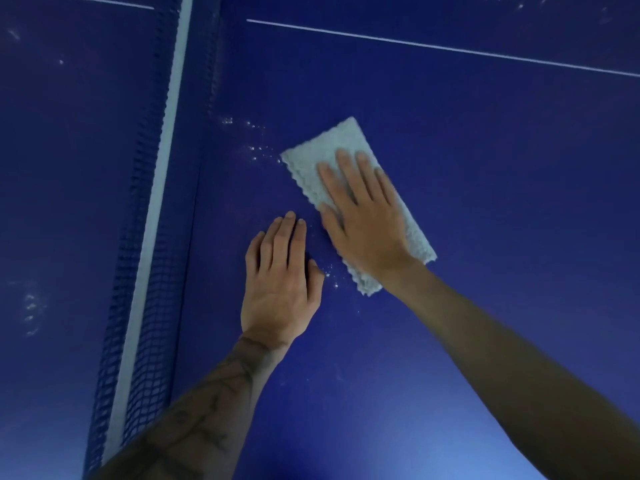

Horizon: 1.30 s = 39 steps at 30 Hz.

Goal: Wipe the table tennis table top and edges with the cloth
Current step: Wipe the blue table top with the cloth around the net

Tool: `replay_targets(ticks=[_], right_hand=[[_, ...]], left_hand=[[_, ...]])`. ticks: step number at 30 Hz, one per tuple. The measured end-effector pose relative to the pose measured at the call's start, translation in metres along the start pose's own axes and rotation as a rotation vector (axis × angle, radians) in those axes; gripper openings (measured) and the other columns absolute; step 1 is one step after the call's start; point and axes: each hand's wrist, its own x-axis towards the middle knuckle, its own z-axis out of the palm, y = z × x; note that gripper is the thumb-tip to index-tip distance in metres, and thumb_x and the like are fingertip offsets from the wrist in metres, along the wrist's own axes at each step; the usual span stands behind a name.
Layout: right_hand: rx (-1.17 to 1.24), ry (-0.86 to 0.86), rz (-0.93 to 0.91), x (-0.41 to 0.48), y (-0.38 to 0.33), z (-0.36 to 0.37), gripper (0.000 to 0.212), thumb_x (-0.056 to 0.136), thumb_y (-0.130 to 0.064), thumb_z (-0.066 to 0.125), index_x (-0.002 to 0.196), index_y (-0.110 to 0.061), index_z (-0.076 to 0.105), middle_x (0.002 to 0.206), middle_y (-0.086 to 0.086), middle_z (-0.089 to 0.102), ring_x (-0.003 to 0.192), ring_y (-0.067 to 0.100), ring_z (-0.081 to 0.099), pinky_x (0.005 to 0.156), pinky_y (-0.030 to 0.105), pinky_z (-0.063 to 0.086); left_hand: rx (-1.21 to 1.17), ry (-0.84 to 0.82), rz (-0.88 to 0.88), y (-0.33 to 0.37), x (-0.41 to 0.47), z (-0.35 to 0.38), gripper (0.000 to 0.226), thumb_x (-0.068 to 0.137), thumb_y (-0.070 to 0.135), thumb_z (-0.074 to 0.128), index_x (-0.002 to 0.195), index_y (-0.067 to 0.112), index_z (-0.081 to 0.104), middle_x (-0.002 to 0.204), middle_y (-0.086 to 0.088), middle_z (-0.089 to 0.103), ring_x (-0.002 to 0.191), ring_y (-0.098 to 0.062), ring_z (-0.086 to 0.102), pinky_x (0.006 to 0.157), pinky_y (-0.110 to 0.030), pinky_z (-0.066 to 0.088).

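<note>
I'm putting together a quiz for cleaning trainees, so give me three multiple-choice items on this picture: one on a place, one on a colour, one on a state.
1. Where is the net relative to the cloth?
A. to its left
B. to its right
C. under it

2. What colour is the table top?
A. green
B. blue
C. red

3. How does the right hand meet the cloth?
A. crumples it in a fist
B. lies flat on it, fingers straight
C. hovers clear of it

Answers:
1 A, the net runs down the left side of the view, apart from the cloth.
2 B, the surface is deep blue.
3 B, straight fingers press the folded cloth, while the left hand rests flat on the table beside it.
</note>
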Motion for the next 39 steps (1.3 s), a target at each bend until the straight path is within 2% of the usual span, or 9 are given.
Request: replay_targets(ticks=[7,9,14,19,23,28,31,35,39], right_hand=[[0.053,0.052,0.442,0.016,0.030,-0.014,0.066,0.112,-0.048,0.021,0.171,-0.025,0.003,0.179,0.009,-0.003,0.165,0.032,-0.004,0.133,0.050,0.002],[0.063,0.059,0.429,0.023,0.002,-0.008,0.067,0.112,-0.048,0.022,0.171,-0.023,0.003,0.179,0.012,-0.002,0.165,0.035,-0.003,0.133,0.051,0.003],[0.011,0.030,0.085,-0.052,-0.043,0.012,0.065,0.112,-0.048,0.023,0.171,-0.024,0.011,0.179,0.009,0.004,0.165,0.032,0.003,0.134,0.049,0.009],[0.036,-0.004,0.318,-0.058,0.004,-0.001,0.065,0.111,-0.049,0.019,0.171,-0.029,0.006,0.179,0.004,-0.001,0.165,0.028,-0.003,0.134,0.048,0.006],[0.106,0.087,0.464,-0.007,-0.013,-0.005,0.066,0.112,-0.048,0.022,0.171,-0.024,0.006,0.179,0.010,-0.002,0.165,0.032,-0.003,0.133,0.052,0.003],[0.051,0.038,0.122,-0.032,-0.067,0.015,0.066,0.112,-0.049,0.020,0.171,-0.024,0.007,0.179,0.010,0.000,0.165,0.033,-0.001,0.134,0.050,0.006],[0.007,-0.015,-0.006,-0.072,-0.050,0.016,0.065,0.112,-0.050,0.022,0.171,-0.026,0.008,0.179,0.006,0.000,0.165,0.029,-0.002,0.134,0.049,0.006],[0.011,0.009,0.253,-0.061,0.006,0.002,0.065,0.111,-0.049,0.020,0.171,-0.028,0.007,0.179,0.004,0.001,0.165,0.029,-0.001,0.134,0.047,0.005],[0.070,0.096,0.458,-0.019,-0.017,0.002,0.067,0.111,-0.047,0.022,0.171,-0.023,0.006,0.179,0.011,0.000,0.165,0.034,-0.001,0.133,0.052,0.007]], left_hand=[[-0.081,-0.009,-0.018,0.001,0.000,-0.006,0.053,0.103,0.023,0.052,0.151,0.000,0.046,0.159,-0.017,0.045,0.147,-0.033,0.043,0.125,-0.051,0.029],[-0.130,0.009,0.001,-0.004,-0.005,-0.010,0.054,0.103,0.020,0.053,0.151,-0.002,0.045,0.159,-0.018,0.044,0.146,-0.034,0.042,0.124,-0.052,0.030],[-0.104,-0.003,-0.055,-0.027,-0.048,-0.027,0.055,0.102,0.022,0.051,0.152,0.000,0.044,0.159,-0.018,0.042,0.147,-0.035,0.040,0.121,-0.055,0.034],[-0.074,-0.059,-0.083,-0.038,-0.084,-0.032,0.055,0.104,0.027,0.048,0.152,-0.001,0.044,0.160,-0.019,0.041,0.147,-0.036,0.040,0.123,-0.055,0.033],[-0.019,-0.061,-0.034,-0.049,-0.089,-0.023,0.056,0.106,0.029,0.044,0.154,0.000,0.041,0.163,-0.017,0.037,0.151,-0.034,0.036,0.128,-0.051,0.025],[-0.008,-0.029,-0.017,-0.052,-0.091,-0.018,0.056,0.106,0.029,0.042,0.155,0.001,0.040,0.162,-0.016,0.037,0.152,-0.033,0.035,0.129,-0.048,0.022],[-0.022,-0.021,-0.015,-0.052,-0.090,-0.019,0.057,0.105,0.028,0.043,0.154,0.000,0.040,0.162,-0.017,0.038,0.151,-0.034,0.035,0.128,-0.050,0.023],[-0.026,-0.022,-0.022,-0.050,-0.089,-0.020,0.056,0.105,0.028,0.044,0.153,0.000,0.041,0.162,-0.017,0.038,0.151,-0.033,0.036,0.129,-0.049,0.022],[-0.017,-0.026,-0.020,-0.052,-0.089,-0.018,0.056,0.106,0.029,0.043,0.153,0.000,0.042,0.162,-0.017,0.038,0.150,-0.033,0.037,0.129,-0.049,0.022]])
